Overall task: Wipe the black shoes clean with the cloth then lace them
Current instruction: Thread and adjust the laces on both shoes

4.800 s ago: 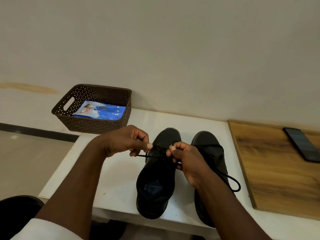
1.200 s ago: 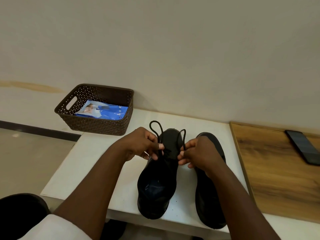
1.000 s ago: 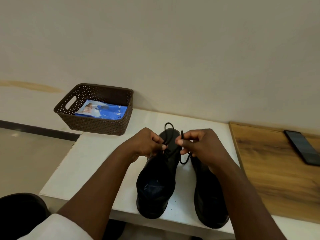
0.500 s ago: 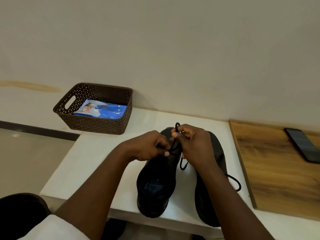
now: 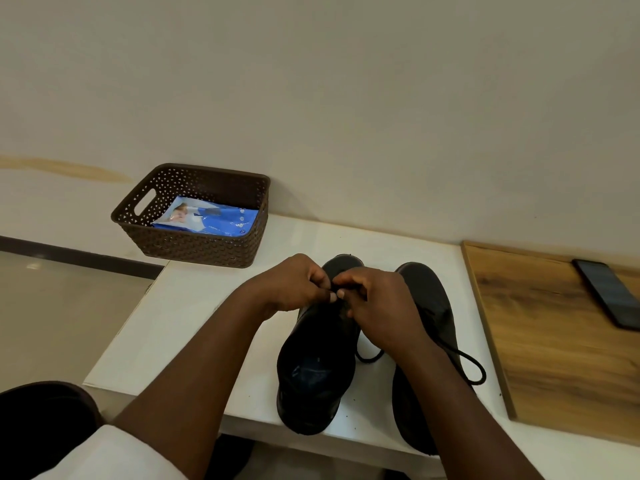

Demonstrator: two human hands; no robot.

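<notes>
Soft, even indoor light is falling throughout; the black shoes [image 5: 317,368] are losing detail in shadow, wide-angle edges bending.

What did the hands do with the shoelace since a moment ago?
The left hand and right hand drew together over the left shoe. A second ago they pinched lace loops held apart and upright; now their fingertips meet, and those loops are hidden. Both shoes, the right shoe's lace, the basket and the phone stayed put.
</notes>
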